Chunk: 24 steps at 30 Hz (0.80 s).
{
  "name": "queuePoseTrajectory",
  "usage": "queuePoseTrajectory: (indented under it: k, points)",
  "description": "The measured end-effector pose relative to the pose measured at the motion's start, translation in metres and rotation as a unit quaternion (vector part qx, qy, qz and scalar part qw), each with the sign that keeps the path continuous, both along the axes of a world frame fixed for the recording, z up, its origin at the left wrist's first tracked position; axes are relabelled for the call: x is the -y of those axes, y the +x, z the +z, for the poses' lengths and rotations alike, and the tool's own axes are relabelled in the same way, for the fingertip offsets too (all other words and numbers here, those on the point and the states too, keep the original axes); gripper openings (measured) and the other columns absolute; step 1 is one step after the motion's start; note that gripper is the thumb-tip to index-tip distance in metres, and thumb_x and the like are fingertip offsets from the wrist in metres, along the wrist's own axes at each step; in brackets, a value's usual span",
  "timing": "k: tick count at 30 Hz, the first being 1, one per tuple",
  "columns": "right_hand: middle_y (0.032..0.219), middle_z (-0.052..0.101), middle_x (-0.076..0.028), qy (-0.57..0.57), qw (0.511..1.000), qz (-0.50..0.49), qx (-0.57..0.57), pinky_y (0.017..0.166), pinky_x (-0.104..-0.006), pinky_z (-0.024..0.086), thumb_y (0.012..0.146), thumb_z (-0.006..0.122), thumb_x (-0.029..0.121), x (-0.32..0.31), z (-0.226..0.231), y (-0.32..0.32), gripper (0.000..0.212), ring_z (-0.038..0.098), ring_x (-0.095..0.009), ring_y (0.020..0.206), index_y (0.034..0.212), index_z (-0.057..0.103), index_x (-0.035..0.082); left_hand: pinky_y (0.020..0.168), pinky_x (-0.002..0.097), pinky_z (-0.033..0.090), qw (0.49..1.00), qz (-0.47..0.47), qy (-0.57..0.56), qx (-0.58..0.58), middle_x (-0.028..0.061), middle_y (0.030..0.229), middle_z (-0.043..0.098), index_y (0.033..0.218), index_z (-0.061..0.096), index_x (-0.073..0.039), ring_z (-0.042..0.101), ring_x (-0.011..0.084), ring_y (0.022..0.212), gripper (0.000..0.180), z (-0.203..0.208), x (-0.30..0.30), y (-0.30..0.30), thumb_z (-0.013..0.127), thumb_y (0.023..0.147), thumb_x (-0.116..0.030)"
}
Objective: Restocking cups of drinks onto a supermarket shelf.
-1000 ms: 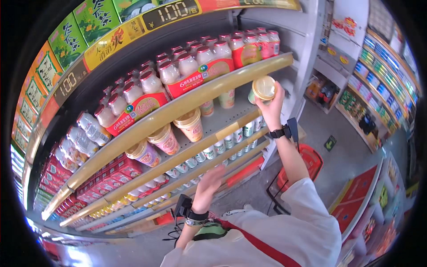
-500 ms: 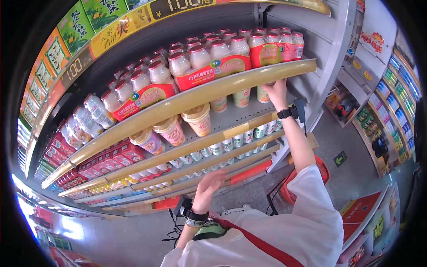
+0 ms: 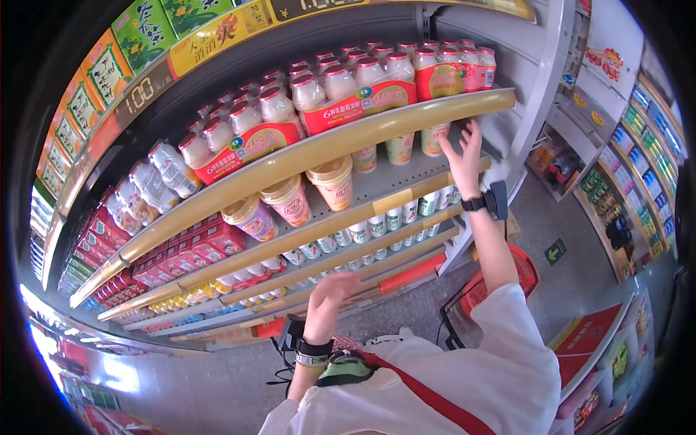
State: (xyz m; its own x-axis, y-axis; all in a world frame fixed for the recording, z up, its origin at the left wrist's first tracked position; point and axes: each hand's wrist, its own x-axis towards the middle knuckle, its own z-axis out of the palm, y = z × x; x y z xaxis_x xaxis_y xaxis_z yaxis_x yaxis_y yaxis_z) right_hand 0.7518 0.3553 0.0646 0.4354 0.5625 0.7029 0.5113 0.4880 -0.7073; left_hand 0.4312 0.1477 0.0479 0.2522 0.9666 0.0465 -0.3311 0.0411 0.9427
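Observation:
My right hand (image 3: 462, 156) is at the right end of the second shelf, its fingers spread and nothing in them. Just left of its fingertips stands a pale green cup (image 3: 435, 142), apart from the hand as far as I can see. A second green cup (image 3: 399, 150) and a pinkish one (image 3: 365, 159) stand beside it, their tops hidden by the shelf above. Closer to the shelf's edge are three lidded cups: purple (image 3: 255, 220), pink (image 3: 290, 204) and pale orange (image 3: 333, 187). Low in front of the shelves, my left hand (image 3: 330, 304) has its fingers stretched out, slightly blurred, and holds nothing.
Red-labelled packs of small bottles (image 3: 359, 101) fill the upper shelf, whose gold front rail (image 3: 341, 141) overhangs the cups. White-and-green bottles (image 3: 377, 226) line a lower shelf. A red basket (image 3: 500, 279) stands on the floor at right, near the metal shelf upright (image 3: 540, 109).
My right hand has come down and back from the rightmost green cup, and its fingers have spread. My left hand has shifted slightly left. The view has tilted a little.

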Motion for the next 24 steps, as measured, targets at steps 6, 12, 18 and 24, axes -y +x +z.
queuePoseTrajectory:
  k: [6,12,18,24]
  points:
    - [0.127,0.039,-0.014,-0.016,0.980,0.152,-0.126,0.094,-0.0331,0.034,0.088,0.051,0.022,0.104,-0.022,-0.015,0.053,0.044,-0.024,0.112,0.131,0.029,0.000,0.089,0.0322,0.039,0.999,-0.006,0.032,0.009,0.0099,0.110,0.056,0.111,0.050,0.001,0.052,0.0194,0.103,0.032,0.003,-0.004,-0.031,0.048,0.085,-0.018]
    - [0.110,0.053,-0.009,-0.094,0.978,0.119,-0.143,0.088,-0.0307,0.040,0.093,0.040,0.018,0.227,-0.041,-0.047,0.029,0.052,-0.017,0.099,0.110,0.050,-0.003,0.087,0.0317,0.039,0.995,-0.092,0.018,0.028,0.0106,0.106,0.057,0.109,0.051,0.003,0.052,0.0195,0.101,0.031,-0.009,0.001,-0.055,0.049,0.084,-0.015]
    - [0.090,0.060,-0.007,-0.252,0.953,0.027,-0.166,0.079,-0.0270,0.043,0.093,0.041,0.020,0.364,-0.064,-0.118,0.029,0.056,-0.013,0.086,0.099,0.056,-0.004,0.087,0.0310,0.040,0.968,-0.234,-0.057,0.076,0.0113,0.101,0.059,0.108,0.053,0.003,0.054,0.0186,0.096,0.033,-0.032,0.002,-0.088,0.050,0.086,-0.022]
    - [0.083,0.060,-0.005,-0.232,0.922,-0.169,-0.258,0.072,-0.0258,0.044,0.089,0.048,0.017,0.461,-0.089,-0.192,0.022,0.056,-0.012,0.078,0.094,0.057,-0.004,0.087,0.0285,0.039,0.961,-0.261,-0.069,0.060,0.0091,0.102,0.056,0.108,0.050,0.001,0.053,0.0168,0.097,0.032,-0.043,-0.007,-0.107,0.048,0.087,-0.022]
